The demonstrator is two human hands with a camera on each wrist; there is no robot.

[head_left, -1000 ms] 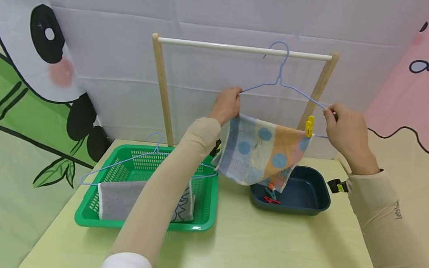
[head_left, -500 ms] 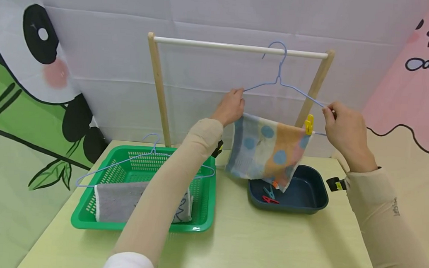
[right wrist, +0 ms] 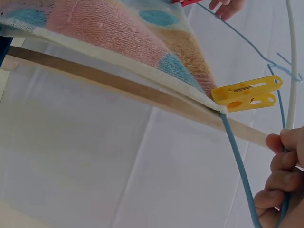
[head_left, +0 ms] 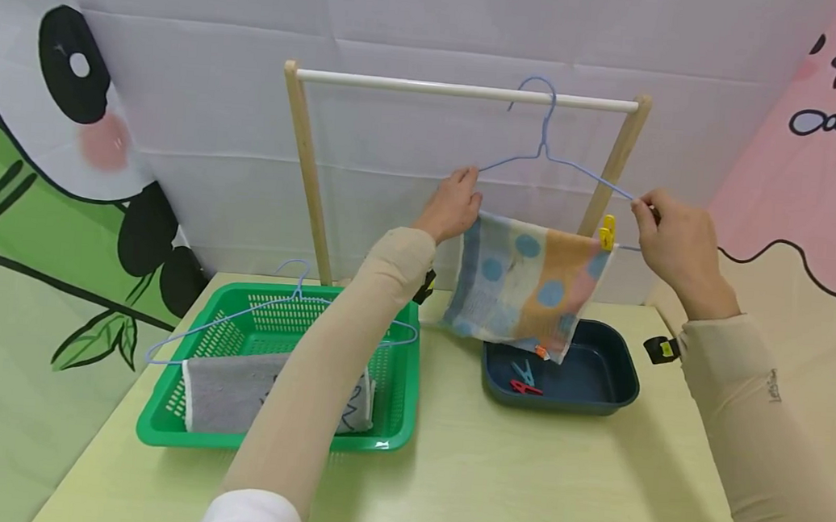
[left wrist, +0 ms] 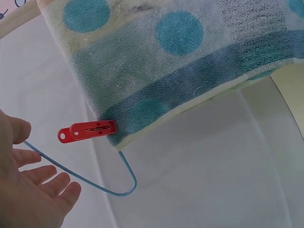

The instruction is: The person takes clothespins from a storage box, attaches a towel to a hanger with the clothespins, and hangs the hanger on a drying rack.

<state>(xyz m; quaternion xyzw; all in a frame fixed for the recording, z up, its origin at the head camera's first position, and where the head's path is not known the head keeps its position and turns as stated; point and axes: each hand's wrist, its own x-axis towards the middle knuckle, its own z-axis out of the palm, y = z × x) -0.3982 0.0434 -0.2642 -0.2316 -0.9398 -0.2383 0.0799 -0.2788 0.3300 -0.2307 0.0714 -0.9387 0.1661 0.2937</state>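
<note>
Blue hanger, upper right of centre: my right hand grips it; whether my left hand pinches it, I can't tell. I'd hold it level so the clipped towel doesn't slip.

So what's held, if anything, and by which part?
Right hand grips the hanging clothes hanger by its right shoulder; left hand touches the left one, grip unclear.

Hanger: blue, hooked on rail's right half
Towel: dotted, draped over hanger
Red peg, yellow peg: clipping towel's corners
</note>
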